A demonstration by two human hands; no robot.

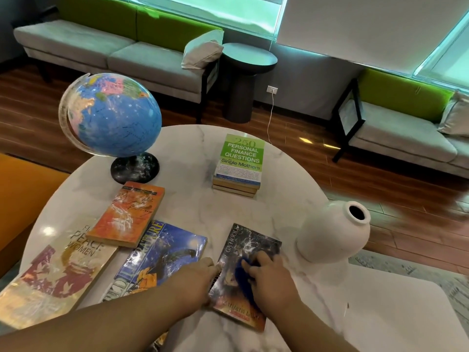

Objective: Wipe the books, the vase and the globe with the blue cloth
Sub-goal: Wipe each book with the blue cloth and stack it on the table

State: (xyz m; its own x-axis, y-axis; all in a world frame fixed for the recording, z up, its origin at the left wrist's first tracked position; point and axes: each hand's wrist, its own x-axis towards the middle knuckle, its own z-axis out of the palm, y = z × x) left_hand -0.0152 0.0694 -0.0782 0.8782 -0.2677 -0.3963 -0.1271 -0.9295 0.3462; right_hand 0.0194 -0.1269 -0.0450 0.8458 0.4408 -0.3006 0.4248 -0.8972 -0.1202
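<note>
Under both hands, the dark book [247,273] runs lengthwise away; right hand [271,280] clutches the blue cloth [243,278], left hand [195,280] flat

This looks like a lounge or waiting area in an office or library. Long grey benches [109,50] with green backrests line the wall under wide windows [215,11], with a loose cushion [201,50] and a dark round side table [247,62] between them. A round marble table [193,207] stands on a wood-plank floor [396,199].
</note>
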